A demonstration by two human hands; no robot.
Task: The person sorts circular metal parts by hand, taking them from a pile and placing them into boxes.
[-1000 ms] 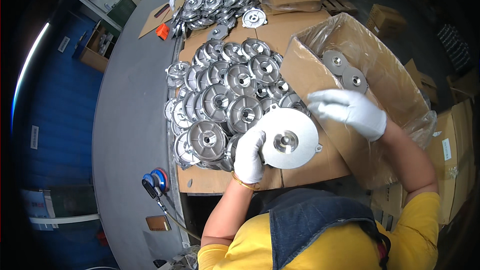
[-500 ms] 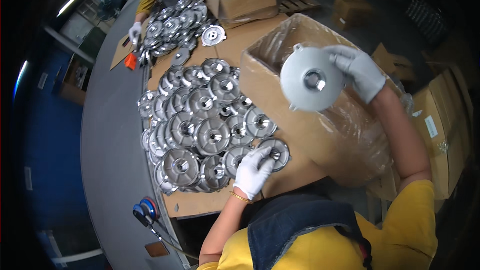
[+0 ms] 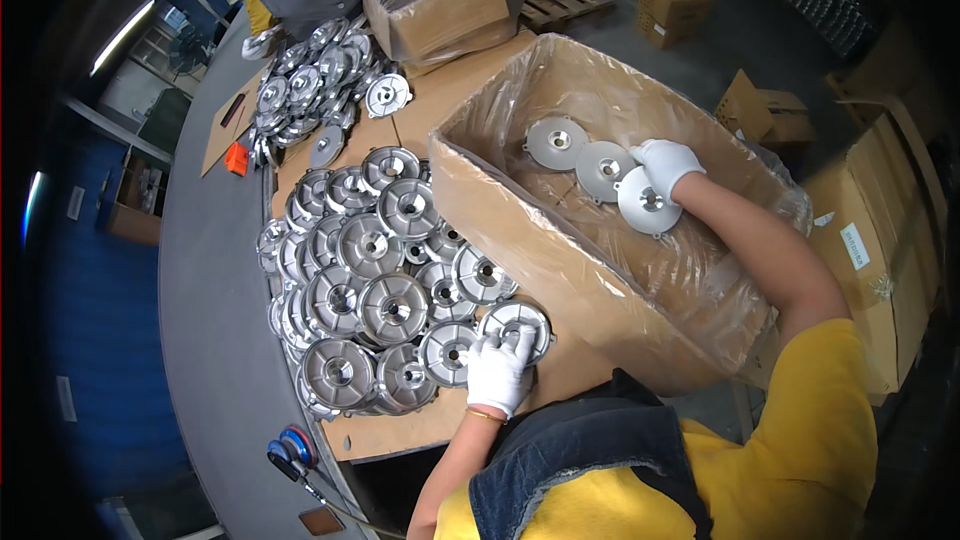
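Nearest to me, my left hand (image 3: pixel 499 375) in a white glove is resting on a round silvery metal cover with ribs (image 3: pixel 518 313). Its fingers are bending over the near part (how tightly they are gripping, I cannot tell), perhaps because the raised rim is giving them a good hold. Beside it, a big pile of similar ribbed silvery covers (image 3: pixel 366 245) is lying overlapped on a flat brown cardboard sheet (image 3: pixel 375 430), probably so that the metal is not rubbing the table.

Farther to the right, my white-gloved right hand (image 3: pixel 668 168) is grasping the edge of a smooth pale grey metal disc (image 3: pixel 642 215), inside an open brown cardboard box lined with clear plastic film (image 3: pixel 560 265). Two more smooth grey discs (image 3: pixel 597 185) are lying next to it, smooth face up, maybe for lying flat. The near wall of the box is standing between my two hands, and loose film is bulging along the rim near my forearm.

Beyond, a small orange object (image 3: pixel 236 159) is lying near another heap of metal covers (image 3: pixel 310 80), where a co-worker in a grey vest (image 3: pixel 300 5) is standing.
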